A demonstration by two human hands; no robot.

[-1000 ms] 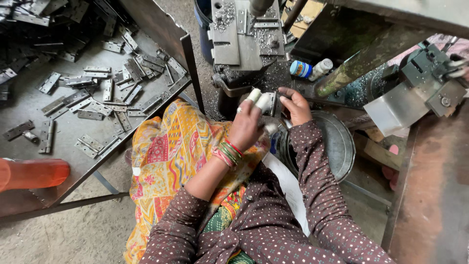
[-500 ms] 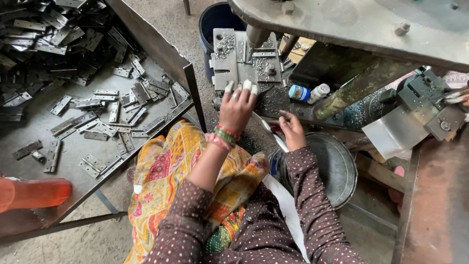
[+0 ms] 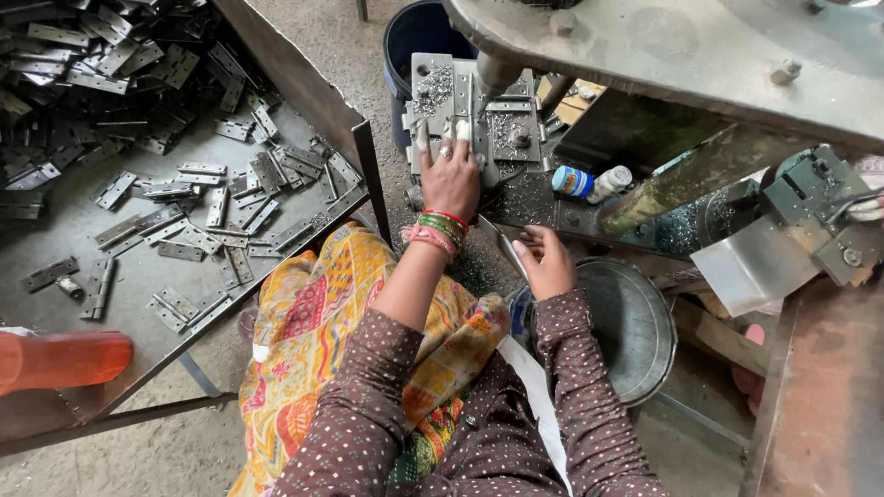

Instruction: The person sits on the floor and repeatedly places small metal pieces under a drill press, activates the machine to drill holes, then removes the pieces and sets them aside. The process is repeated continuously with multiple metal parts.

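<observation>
My left hand (image 3: pixel 449 175) reaches forward onto the grey steel die plate (image 3: pixel 502 124) of a press, fingers spread flat near a metal piece on it; what lies under the fingertips is hidden. My right hand (image 3: pixel 545 262) hovers lower, above a round metal basin (image 3: pixel 635 331), pinching a thin flat metal piece (image 3: pixel 505 248). Metal shavings cover the die plate. Bangles circle my left wrist.
A sloped steel tray (image 3: pixel 138 276) at left holds several loose metal hinges (image 3: pixel 184 175). A dark blue bucket (image 3: pixel 414 37) stands behind the press. A small white-and-blue bottle (image 3: pixel 589 182) lies right of the die. An orange cylinder (image 3: pixel 55 359) is at lower left.
My left hand has moved from beside the right hand up onto the die plate. My right hand has dropped back toward the basin with a metal piece.
</observation>
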